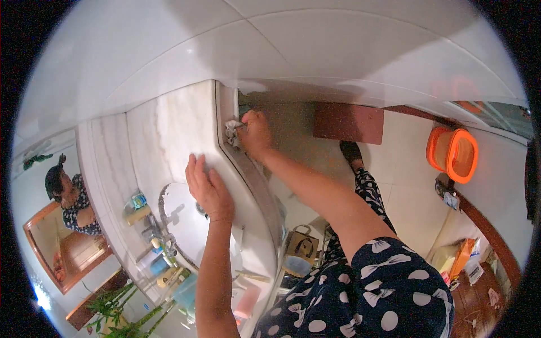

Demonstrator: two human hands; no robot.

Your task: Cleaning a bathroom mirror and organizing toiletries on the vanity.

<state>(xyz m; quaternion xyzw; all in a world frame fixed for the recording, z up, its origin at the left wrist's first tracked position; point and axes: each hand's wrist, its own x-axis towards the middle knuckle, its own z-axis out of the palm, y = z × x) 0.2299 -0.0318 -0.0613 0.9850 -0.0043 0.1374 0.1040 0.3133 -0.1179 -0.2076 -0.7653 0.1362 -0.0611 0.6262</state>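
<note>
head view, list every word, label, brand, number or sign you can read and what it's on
None can be read.
Blue-and-white packet near the tap: markings too small and blurred.
Brown bag below the counter: dark marking, no clear letters.
Orange packet at lower right: too blurred.
Crumpled cloth in the right hand: no lettering visible.

Crumpled pale cloth [231, 133], bunched, against marble counter's [183, 115] side

Glossy white tiled wall [349, 42], pale tiled floor [411, 155], reddish-brown trim [491, 228], mirror [35, 194] at left (wooden frame [43, 260] reflected in it)
</note>
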